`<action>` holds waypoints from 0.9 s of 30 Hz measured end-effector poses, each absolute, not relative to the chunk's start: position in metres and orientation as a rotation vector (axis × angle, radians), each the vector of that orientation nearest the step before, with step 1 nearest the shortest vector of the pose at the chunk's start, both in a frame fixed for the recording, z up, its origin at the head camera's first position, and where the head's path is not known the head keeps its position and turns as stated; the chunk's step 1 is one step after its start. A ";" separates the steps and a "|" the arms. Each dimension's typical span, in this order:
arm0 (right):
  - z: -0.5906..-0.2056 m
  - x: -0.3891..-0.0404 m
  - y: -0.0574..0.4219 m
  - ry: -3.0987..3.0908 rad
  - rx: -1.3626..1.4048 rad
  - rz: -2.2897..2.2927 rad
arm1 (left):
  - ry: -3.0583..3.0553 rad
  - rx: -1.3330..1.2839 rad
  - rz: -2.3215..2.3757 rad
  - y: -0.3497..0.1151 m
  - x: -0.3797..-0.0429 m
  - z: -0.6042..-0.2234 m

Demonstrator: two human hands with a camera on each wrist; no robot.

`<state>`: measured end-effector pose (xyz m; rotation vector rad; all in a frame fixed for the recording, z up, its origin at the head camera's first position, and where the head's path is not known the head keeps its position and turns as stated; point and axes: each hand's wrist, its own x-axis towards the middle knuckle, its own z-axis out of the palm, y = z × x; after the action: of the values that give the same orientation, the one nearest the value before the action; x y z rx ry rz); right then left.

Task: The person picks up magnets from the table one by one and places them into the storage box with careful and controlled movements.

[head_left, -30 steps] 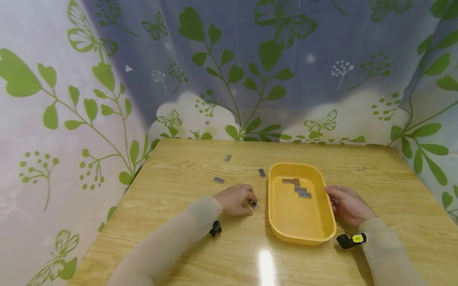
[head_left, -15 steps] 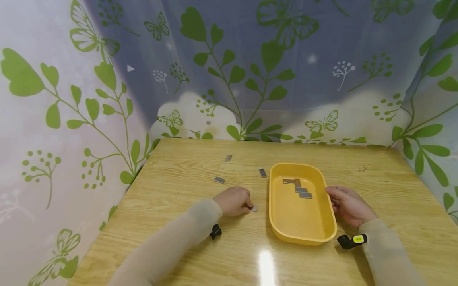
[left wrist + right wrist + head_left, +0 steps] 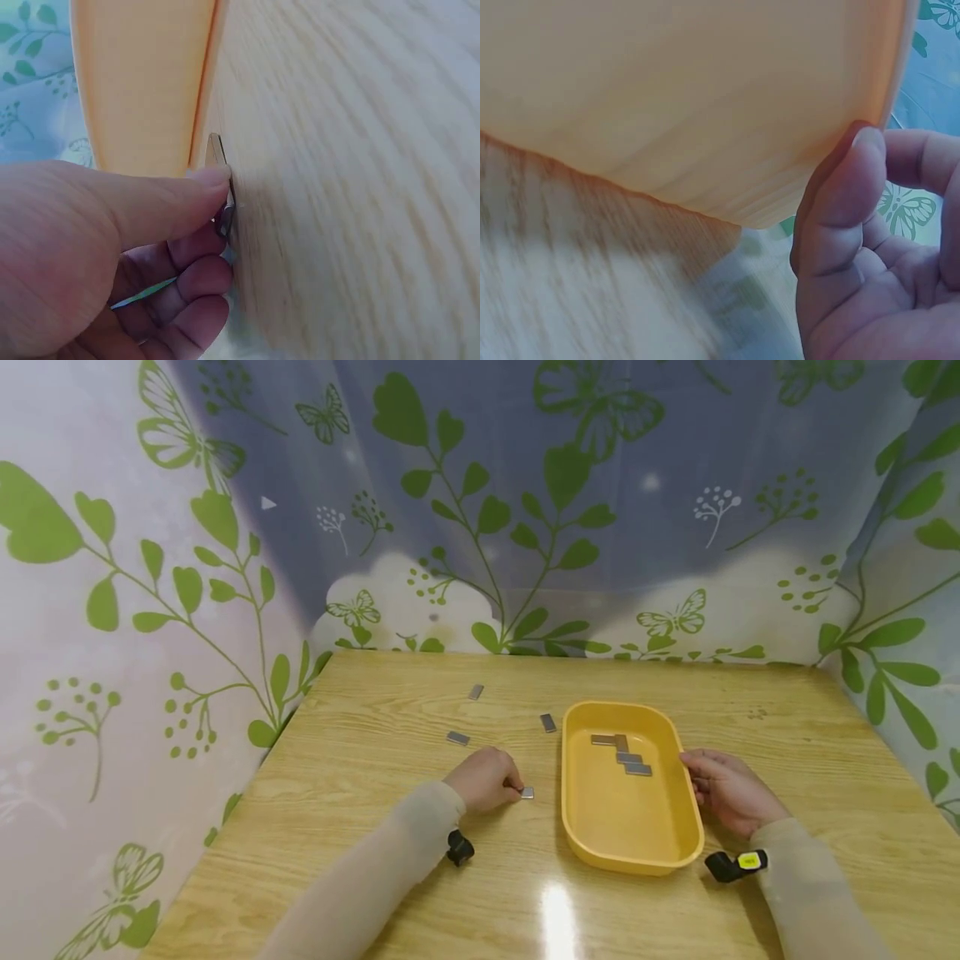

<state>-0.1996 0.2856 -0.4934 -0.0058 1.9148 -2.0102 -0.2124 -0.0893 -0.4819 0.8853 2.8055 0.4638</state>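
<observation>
Pinching a small grey rectangular tile [image 3: 528,793] between thumb and fingers, the left hand [image 3: 483,779] sits low over the wooden table [image 3: 375,710], near the yellow tray [image 3: 622,827]. The tile pokes out past the fingertips on the tray's side, apart from its wall; I can't tell whether it touches the wood. The right hand [image 3: 735,789] grips the tray's right wall at the rim, its thumb against the outside. Inside, four similar tiles [image 3: 628,758] form a stepped row toward the back. Beyond the left hand lie three loose tiles [image 3: 458,738], one of them just beside the tray.
</observation>
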 end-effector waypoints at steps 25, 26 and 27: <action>-0.495 -0.202 0.287 1.888 -0.014 -2.012 | 2.741 0.579 0.640 -0.087 -0.215 -0.484; -0.495 -0.202 0.287 1.884 -0.020 -2.015 | 2.742 0.582 0.642 -0.087 -0.215 -0.484; -0.496 -0.202 0.287 1.881 -0.024 -2.017 | 2.742 0.585 0.646 -0.087 -0.215 -0.484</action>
<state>-0.2017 0.2875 -0.4956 -0.0244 1.8806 -2.0167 -0.2149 -0.0868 -0.4839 0.5847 2.7422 0.6462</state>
